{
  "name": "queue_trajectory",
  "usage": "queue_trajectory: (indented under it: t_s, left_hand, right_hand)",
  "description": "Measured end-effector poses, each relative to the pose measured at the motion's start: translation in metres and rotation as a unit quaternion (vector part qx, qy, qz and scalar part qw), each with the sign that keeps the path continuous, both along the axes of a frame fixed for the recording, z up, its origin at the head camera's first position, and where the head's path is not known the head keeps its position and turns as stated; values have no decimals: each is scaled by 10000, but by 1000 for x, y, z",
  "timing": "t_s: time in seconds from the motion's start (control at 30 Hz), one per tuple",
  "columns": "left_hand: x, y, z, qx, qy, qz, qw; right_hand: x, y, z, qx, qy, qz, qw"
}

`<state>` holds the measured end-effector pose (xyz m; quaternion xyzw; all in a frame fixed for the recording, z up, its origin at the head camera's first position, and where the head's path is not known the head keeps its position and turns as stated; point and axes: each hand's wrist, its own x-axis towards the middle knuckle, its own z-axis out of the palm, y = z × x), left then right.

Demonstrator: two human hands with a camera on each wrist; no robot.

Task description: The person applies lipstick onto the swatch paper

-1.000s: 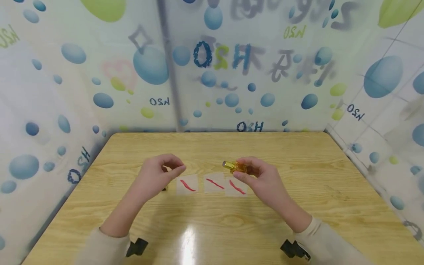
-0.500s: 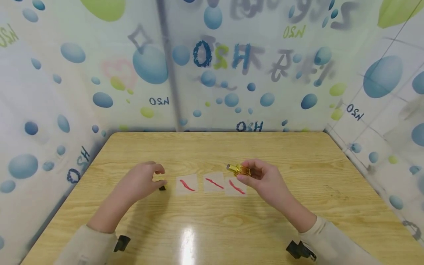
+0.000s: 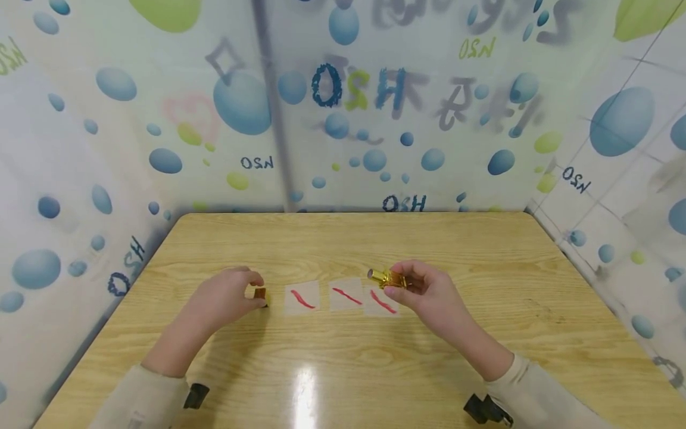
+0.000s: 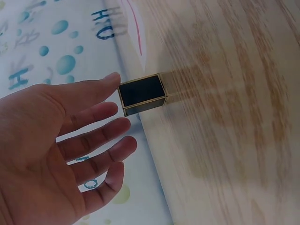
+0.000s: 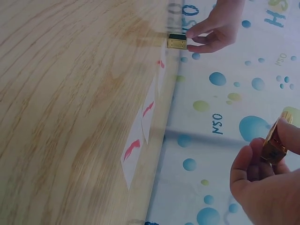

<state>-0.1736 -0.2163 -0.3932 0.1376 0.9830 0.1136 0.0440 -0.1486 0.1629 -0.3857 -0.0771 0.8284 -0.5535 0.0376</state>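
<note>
My right hand (image 3: 426, 292) pinches a gold lipstick (image 3: 387, 277) by its square body between thumb and fingers. Its round neck points left, and it is held over the rightmost paper. On the table's left side my left hand (image 3: 227, 298) is at a small rectangular black-and-gold case (image 4: 143, 93), which looks like a lipstick cap. Thumb and index fingertips lie right at the cap's upper end, with the other fingers loosely spread in the left wrist view. From the right wrist view, the cap's gold face (image 5: 176, 43) shows beside those fingertips.
Three pale paper squares, each with a red streak, lie in a row between the hands: the left one (image 3: 302, 299), the middle one (image 3: 345, 305) and the right one (image 3: 377, 310). A patterned wall covering (image 3: 343, 149) rises behind the wooden table (image 3: 343, 369).
My left hand has moved left and down from above the left paper to the cap, its thumb and index parting. My right hand with the lipstick has shifted slightly right and down.
</note>
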Motion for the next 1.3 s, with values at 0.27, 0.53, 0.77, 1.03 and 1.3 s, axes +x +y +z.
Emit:
queue_trajectory:
  t_s: [0.27, 0.53, 0.77, 1.03, 1.3]
  left_hand:
    - [-1, 3, -4, 72, -209, 29, 9998]
    - [-2, 5, -7, 110, -322, 88, 9994]
    - [-3, 5, -12, 118, -260, 92, 9996]
    - [-3, 5, -15, 81, -262, 116, 9996]
    - [-3, 5, -15, 53, -177, 131, 9997]
  right_hand:
    - [2, -3, 1, -3, 48, 46, 10000]
    - [2, -3, -1, 41, 97, 61, 9999]
    - [2, -3, -2, -21, 85, 113, 9999]
    - [2, -3, -1, 52, 21, 16, 10000]
    - [1, 0, -1, 126, 27, -14, 9999]
